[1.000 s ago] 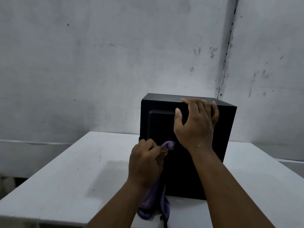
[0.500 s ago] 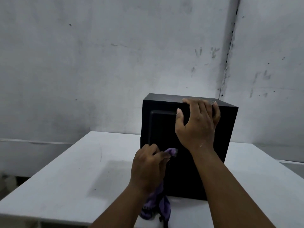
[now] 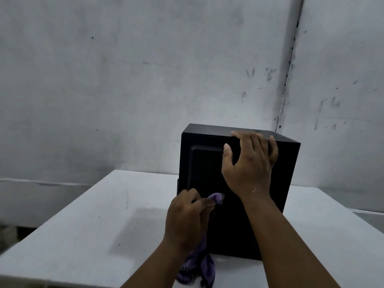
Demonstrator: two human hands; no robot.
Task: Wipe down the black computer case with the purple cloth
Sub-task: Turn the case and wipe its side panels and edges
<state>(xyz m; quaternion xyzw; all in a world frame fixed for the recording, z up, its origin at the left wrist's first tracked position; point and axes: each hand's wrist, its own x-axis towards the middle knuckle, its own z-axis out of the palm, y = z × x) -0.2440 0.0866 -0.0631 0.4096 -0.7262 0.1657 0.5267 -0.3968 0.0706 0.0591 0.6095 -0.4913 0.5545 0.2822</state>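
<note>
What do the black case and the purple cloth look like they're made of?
Black computer case: rigid panels with a matte, dull finish, probably painted metal or plastic; which one is unclear. Purple cloth: soft fabric, possibly microfibre, since it hangs in limp folds.

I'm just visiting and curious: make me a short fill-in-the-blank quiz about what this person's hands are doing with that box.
1. The left hand grips a soft cloth coloured ____.
2. The right hand rests its fingers over the ____ edge of the black box-shaped computer case.
3. The case stands on a flat white ____.
4. The cloth's loose end hangs ____ the left hand.

Missing words: purple; top; table; below
</note>
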